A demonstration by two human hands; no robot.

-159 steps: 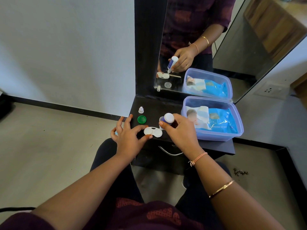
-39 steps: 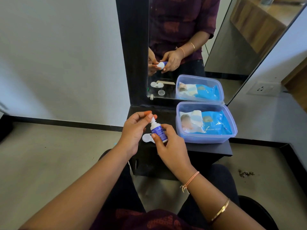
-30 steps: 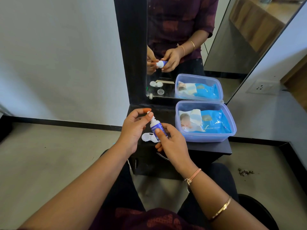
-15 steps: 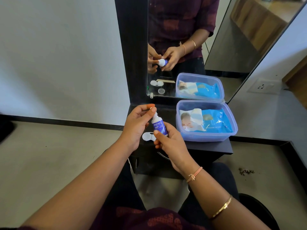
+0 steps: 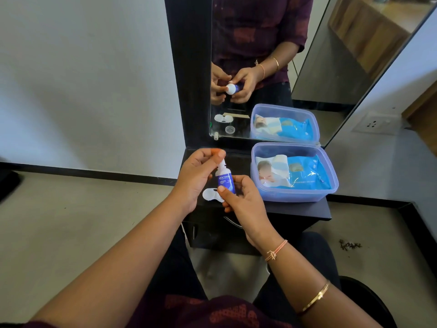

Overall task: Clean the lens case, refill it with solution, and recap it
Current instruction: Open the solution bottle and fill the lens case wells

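Solution bottle (image 5: pixel 225 181) — both hands

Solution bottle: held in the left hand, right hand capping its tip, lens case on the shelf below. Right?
Hands are swapped. In the head view the right hand holds the solution bottle, and the left hand is at its tip. The lens case does lie on the shelf below.

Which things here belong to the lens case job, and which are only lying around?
Job: solution bottle held by right hand; left hand at its tip; open lens case.
Lying about: plastic box with blue packet.
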